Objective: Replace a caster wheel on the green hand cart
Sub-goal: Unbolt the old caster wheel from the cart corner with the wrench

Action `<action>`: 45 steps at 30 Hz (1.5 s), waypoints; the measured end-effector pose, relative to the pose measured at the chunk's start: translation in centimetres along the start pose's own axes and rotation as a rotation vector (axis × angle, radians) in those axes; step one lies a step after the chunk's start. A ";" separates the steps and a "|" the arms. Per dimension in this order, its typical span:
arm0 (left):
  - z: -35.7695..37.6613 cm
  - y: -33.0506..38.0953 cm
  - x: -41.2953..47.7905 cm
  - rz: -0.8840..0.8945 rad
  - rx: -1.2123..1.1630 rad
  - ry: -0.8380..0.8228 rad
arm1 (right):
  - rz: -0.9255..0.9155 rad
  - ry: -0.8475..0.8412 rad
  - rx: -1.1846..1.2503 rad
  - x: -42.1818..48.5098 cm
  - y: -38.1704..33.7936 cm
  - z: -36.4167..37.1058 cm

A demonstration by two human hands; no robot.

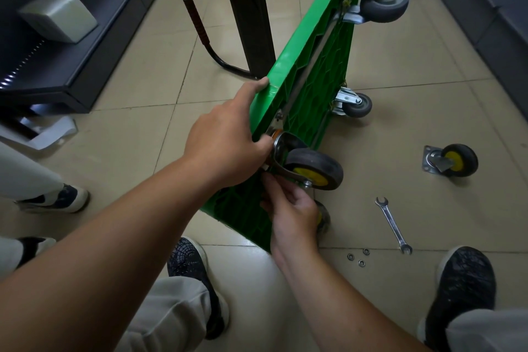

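The green hand cart (311,51) stands on its side on the tiled floor, underside facing right. A black caster with a yellow hub (315,168) sits against the underside at the near upper corner. My left hand (228,143) grips the cart's upper edge, fingers curled over it beside the caster's plate. My right hand (291,208) is just below that caster, its fingertips pinching something small at the plate; what it holds is hidden. A second yellow-hubbed caster (451,161) lies loose on the floor to the right.
A wrench (394,226) and three small washers (358,257) lie on the floor at the right. Grey casters (383,4) (355,104) are on the cart's far end. My shoes (464,283) flank the cart; another person's shoe (57,198) is left. Dark cabinets line both sides.
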State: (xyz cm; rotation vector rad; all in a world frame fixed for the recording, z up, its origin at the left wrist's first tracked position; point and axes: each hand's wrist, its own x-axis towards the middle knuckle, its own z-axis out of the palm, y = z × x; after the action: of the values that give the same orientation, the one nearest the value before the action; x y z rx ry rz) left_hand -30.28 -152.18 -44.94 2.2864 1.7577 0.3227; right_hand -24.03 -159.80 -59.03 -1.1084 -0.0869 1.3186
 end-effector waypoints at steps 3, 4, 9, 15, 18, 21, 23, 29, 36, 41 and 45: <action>0.0 -0.1 0.0 -0.003 -0.003 -0.001 | 0.024 0.027 -0.064 0.3 0.0 0.0; 0.0 -0.1 0.1 -0.002 -0.006 -0.001 | 0.029 0.030 -0.073 0.3 0.1 0.0; 0.1 -0.2 0.1 0.006 -0.009 0.005 | -0.009 -0.004 -0.034 0.1 0.3 -0.1; 0.1 -0.3 0.1 0.010 -0.005 0.007 | -0.074 -0.052 -0.062 0.1 -0.5 -0.5; 0.1 -0.3 0.1 0.011 -0.006 0.000 | -0.041 -0.017 -0.133 0.3 -0.6 -0.4; 0.1 -0.2 0.1 0.013 -0.014 -0.001 | -0.014 0.007 -0.209 0.4 -0.4 -0.6; 0.2 -0.3 0.2 0.013 -0.019 0.001 | -0.016 -0.015 -0.194 0.4 -0.5 -0.6; 0.2 -0.3 0.2 0.011 -0.009 0.001 | -0.096 -0.089 -0.129 0.2 -0.5 -1.0; 0.2 -0.3 0.1 0.014 -0.011 0.003 | -0.015 -0.016 -0.197 0.2 -0.6 -0.5; 0.1 -0.3 0.1 0.007 -0.011 0.007 | -0.067 -0.064 -0.172 0.3 -0.8 -0.5; 0.1 -0.2 0.1 0.015 -0.003 0.017 | -0.088 -0.104 -0.138 0.1 -1.0 -0.8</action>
State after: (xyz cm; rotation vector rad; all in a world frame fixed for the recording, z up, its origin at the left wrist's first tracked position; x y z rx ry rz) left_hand -30.40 -152.07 -45.05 2.3026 1.7478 0.3490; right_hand -22.81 -159.99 -58.82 -1.1388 -0.3043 1.3061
